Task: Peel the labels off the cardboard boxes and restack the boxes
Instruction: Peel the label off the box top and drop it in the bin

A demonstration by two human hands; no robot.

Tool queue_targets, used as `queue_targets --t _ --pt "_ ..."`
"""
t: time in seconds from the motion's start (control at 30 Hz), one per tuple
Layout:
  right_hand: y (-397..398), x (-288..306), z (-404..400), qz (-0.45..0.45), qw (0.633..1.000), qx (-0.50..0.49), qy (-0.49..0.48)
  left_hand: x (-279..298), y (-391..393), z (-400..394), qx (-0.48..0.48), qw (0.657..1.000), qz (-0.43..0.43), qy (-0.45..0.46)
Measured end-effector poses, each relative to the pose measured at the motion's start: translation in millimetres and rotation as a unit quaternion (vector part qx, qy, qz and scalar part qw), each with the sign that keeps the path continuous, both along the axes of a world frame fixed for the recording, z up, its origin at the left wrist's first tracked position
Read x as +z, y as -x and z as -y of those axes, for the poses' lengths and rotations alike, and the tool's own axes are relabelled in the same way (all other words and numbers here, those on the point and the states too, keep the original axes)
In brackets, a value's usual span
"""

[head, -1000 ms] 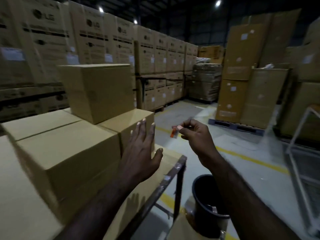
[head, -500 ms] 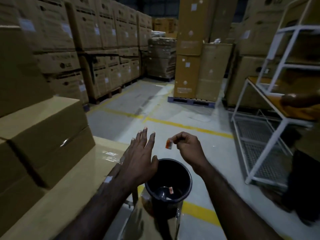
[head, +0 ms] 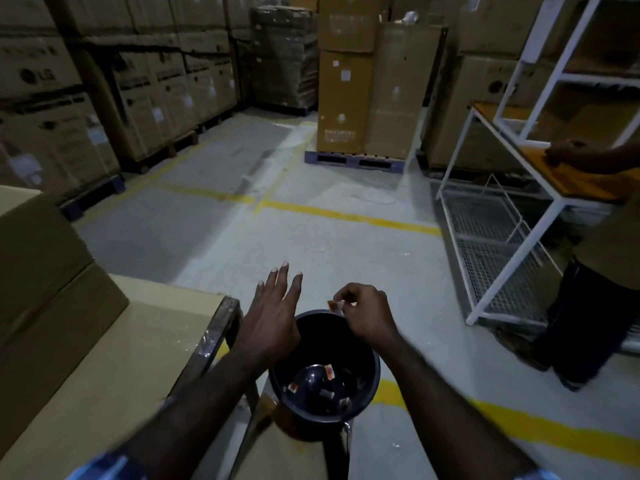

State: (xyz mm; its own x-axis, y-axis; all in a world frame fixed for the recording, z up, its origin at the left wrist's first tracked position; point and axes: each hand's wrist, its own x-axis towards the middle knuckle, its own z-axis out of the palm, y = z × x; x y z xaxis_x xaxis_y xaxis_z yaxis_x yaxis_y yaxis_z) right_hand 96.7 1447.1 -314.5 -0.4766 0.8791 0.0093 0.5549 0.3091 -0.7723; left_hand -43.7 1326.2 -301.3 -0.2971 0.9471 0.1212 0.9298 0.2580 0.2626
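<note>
Item: peeled label, small, orange and white. Held in the grip of the right hand, a narrow pinch of thumb and fingertip, directly above the far rim of the black bin, apparently ready to be dropped.
Bin: below the grip; several similar labels lie at its bottom.
Left hand: beside the grip, fingers spread, holding nothing.
Cardboard boxes: left of the grip, stacked on the bench.
Room: concrete floor with yellow lines; white rack right; palletised cartons beyond.
</note>
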Motion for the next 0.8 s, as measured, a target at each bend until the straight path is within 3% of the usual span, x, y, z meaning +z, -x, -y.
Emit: queue_targets --t 0.5,0.8 --pt "8.7 -63.1 -44.3 0.143 0.988 0.035 0.05 -19.8 10.7 -45.0 0.035 0.999 0.02 0.014" --pt "3.5 -74.1 -45.6 0.147 0.983 0.083 0.07 -27.1 -2.6 -43.3 0.069 0.997 0.029 0.008"
